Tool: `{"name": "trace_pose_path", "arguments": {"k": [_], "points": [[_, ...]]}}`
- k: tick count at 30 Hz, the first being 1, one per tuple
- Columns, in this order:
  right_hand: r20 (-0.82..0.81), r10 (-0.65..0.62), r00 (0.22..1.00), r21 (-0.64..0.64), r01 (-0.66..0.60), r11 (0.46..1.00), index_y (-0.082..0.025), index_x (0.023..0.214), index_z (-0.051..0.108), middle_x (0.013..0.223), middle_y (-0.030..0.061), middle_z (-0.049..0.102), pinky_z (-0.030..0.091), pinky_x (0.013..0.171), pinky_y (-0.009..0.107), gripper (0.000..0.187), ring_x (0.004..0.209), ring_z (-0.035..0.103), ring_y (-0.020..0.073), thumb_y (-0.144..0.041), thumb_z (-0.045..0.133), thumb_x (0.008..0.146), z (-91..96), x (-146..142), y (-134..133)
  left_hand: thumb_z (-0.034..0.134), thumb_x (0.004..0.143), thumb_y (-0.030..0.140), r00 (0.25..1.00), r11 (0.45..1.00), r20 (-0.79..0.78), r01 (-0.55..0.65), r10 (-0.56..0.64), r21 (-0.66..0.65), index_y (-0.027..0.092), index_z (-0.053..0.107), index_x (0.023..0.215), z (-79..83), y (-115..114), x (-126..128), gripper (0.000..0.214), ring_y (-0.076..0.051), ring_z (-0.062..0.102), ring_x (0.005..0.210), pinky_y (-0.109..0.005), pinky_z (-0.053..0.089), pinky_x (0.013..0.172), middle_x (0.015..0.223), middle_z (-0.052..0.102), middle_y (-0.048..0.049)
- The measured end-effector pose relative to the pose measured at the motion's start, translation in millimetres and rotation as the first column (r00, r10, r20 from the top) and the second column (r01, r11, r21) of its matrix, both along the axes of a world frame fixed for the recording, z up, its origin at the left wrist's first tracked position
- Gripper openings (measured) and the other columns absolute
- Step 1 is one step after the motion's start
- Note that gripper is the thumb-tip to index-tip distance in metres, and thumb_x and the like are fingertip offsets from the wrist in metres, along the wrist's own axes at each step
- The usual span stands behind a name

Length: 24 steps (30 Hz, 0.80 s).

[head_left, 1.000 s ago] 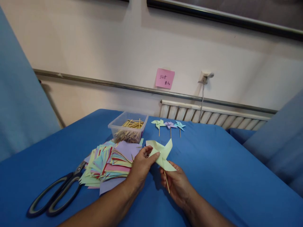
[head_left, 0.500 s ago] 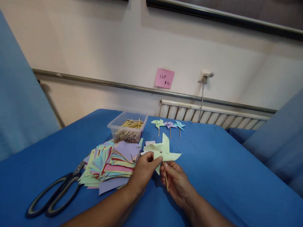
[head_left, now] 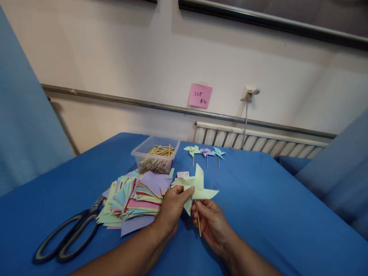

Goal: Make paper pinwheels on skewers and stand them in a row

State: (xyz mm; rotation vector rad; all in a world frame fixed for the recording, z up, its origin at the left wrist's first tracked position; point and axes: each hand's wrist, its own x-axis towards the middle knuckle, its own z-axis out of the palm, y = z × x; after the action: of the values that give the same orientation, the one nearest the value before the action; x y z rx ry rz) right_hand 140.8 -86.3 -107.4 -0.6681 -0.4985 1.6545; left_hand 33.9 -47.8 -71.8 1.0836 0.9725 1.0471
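A pale green paper pinwheel (head_left: 195,188) on a thin wooden stick (head_left: 197,222) is held above the blue table. My left hand (head_left: 171,209) pinches the pinwheel at its centre pin, thumb on the front. My right hand (head_left: 211,222) is closed around the stick just below the paper. A fanned pile of coloured paper squares (head_left: 133,197) lies just left of my left hand.
Large black-handled scissors (head_left: 64,237) lie at the front left. A clear plastic tub of wooden sticks (head_left: 155,153) stands behind the pile. Three small finished pinwheels (head_left: 205,152) lie further back. A small white slip (head_left: 183,174) sits near the tub. Blue cloth table (head_left: 273,207).
The pinwheel has turned from edge-on to facing me and dropped slightly. Both hands keep their hold, and the stick has shifted a little left.
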Motion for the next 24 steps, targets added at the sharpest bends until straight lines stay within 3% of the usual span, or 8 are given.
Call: {"name": "trace_pose_path", "arguments": {"k": [4,7,11,16,24], "points": [[0.015,0.014,1.0,0.029,-0.014,0.999,-0.013,0.076,0.063,0.063,-0.0013,0.06,0.04,0.048,0.018,0.022,0.049,0.049,0.0059,-0.029,0.076,0.068,-0.2,-1.0,-0.2,0.061,0.072,0.046,0.999,0.999,0.018,0.049,-0.049,-0.021,0.016,0.057,0.066,0.6,-2.7,0.7,0.03,-0.014,0.051,0.035,-0.024,0.038,0.037,0.042,0.055,0.003],[0.031,0.023,0.999,0.048,-0.025,0.999,-0.012,0.075,0.063,0.061,-0.0015,0.059,0.041,0.048,0.018,0.022,0.048,0.049,0.0057,-0.03,0.076,0.068,0.3,-2.1,-1.1,0.061,0.072,0.045,1.0,1.0,-0.005,0.021,-0.021,0.002,0.017,0.055,0.066,-0.4,-2.5,1.0,0.029,-0.013,0.05,0.036,-0.024,0.038,0.039,0.041,0.054,0.0041],[0.129,-0.001,0.992,0.008,0.0,1.0,-0.014,0.075,0.06,0.062,-0.0005,0.062,0.043,0.05,0.021,0.028,0.049,0.054,0.0082,-0.034,0.077,0.065,-1.5,-3.4,-2.1,0.064,0.068,0.045,0.987,0.994,-0.13,-0.092,0.099,0.06,0.016,0.054,0.063,-5.5,6.7,-2.5,0.031,-0.012,0.048,0.043,-0.022,0.034,0.042,0.048,0.054,0.0044],[0.399,0.002,0.917,0.055,-0.026,0.998,-0.015,0.067,0.056,0.052,-0.0009,0.061,0.038,0.043,0.021,0.038,0.041,0.054,0.01,-0.043,0.08,0.056,-7.9,-4.4,-1.0,0.066,0.063,0.044,0.942,0.955,-0.201,-0.231,0.267,0.186,0.017,0.046,0.054,-6.3,17.9,-7.9,0.034,-0.008,0.037,0.047,-0.021,0.029,0.045,0.048,0.041,0.0081],[0.555,-0.011,0.832,0.067,-0.032,0.997,-0.016,0.062,0.054,0.05,-0.0001,0.06,0.036,0.041,0.02,0.045,0.04,0.052,0.0096,-0.054,0.076,0.054,-10.9,-4.4,0.9,0.067,0.059,0.047,0.967,0.968,-0.135,-0.194,0.216,0.157,0.016,0.056,0.059,1.2,14.3,-8.1,0.033,-0.012,0.046,0.053,-0.022,0.033,0.05,0.053,0.051,0.0049]]}}
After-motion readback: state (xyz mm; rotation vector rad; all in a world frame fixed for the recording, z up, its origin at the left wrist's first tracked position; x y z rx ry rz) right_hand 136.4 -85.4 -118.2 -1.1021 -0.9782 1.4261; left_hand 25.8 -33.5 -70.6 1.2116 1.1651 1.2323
